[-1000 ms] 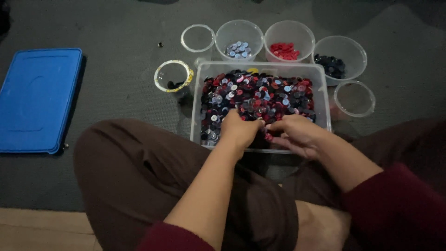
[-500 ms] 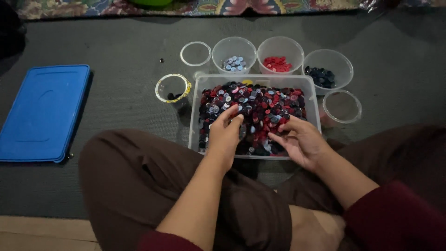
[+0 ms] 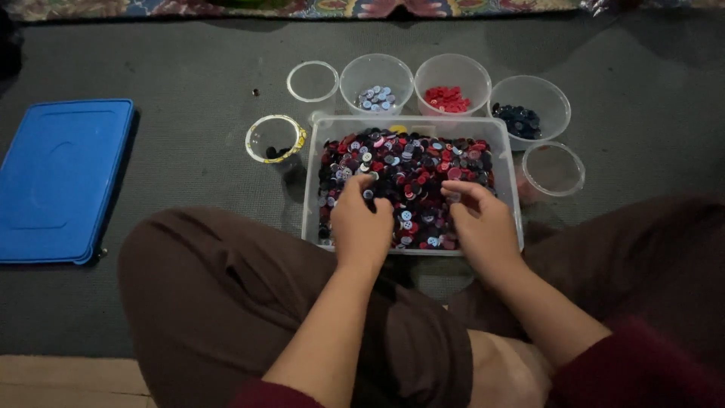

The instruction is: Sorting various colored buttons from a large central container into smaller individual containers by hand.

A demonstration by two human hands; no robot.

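Dark grey floor mat [image 3: 189,45], blue lid [image 3: 60,177] lying flat at left. Clear bin [image 3: 513,189] of mixed buttons [image 3: 408,170] between the knees, ringed by small clear cups: pale blue buttons [image 3: 375,98], red buttons [image 3: 447,98], dark buttons [image 3: 518,119]. Left hand [image 3: 361,223] and right hand [image 3: 482,223] both down in the pile, fingers curled; cannot tell if either grips a button.
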